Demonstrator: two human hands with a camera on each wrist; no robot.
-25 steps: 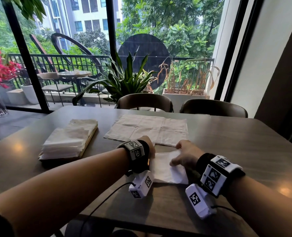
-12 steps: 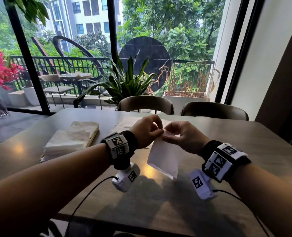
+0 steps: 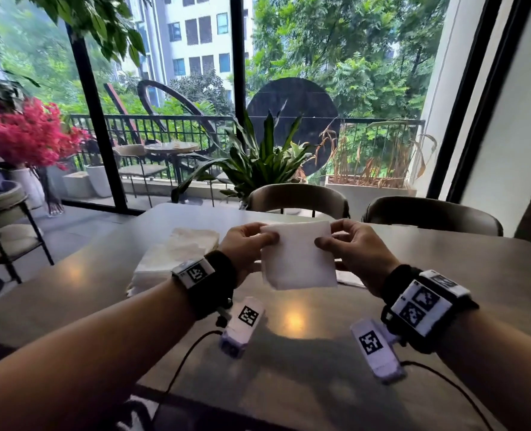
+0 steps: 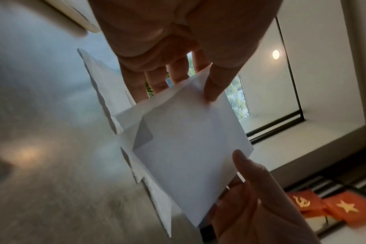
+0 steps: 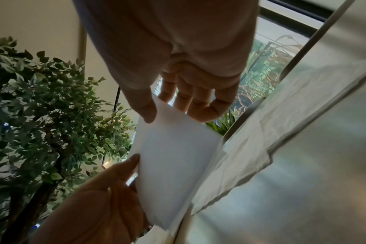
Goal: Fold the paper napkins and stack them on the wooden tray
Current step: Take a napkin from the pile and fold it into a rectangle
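A folded white napkin (image 3: 298,259) hangs upright in the air above the grey table (image 3: 444,275). My left hand (image 3: 265,233) pinches its upper left corner, thumb in front and fingers behind. My right hand (image 3: 328,234) pinches the upper right corner the same way. The left wrist view shows the napkin (image 4: 188,148) between my left hand (image 4: 186,87) and the right thumb (image 4: 242,161). In the right wrist view my right hand (image 5: 171,109) grips the napkin's (image 5: 173,156) top edge. A stack of folded napkins (image 3: 177,256) lies at the left; the tray under it is hidden.
Unfolded napkins (image 5: 282,115) lie flat on the table behind the held one, mostly hidden in the head view. Two chairs (image 3: 298,197) stand at the far edge before a large window. Another chair (image 3: 2,219) stands at the left. Cables trail from my wrists.
The napkin lay on the table under both hands a second ago. Both hands lifted it, then drew apart to its top corners, and it now hangs square between them.
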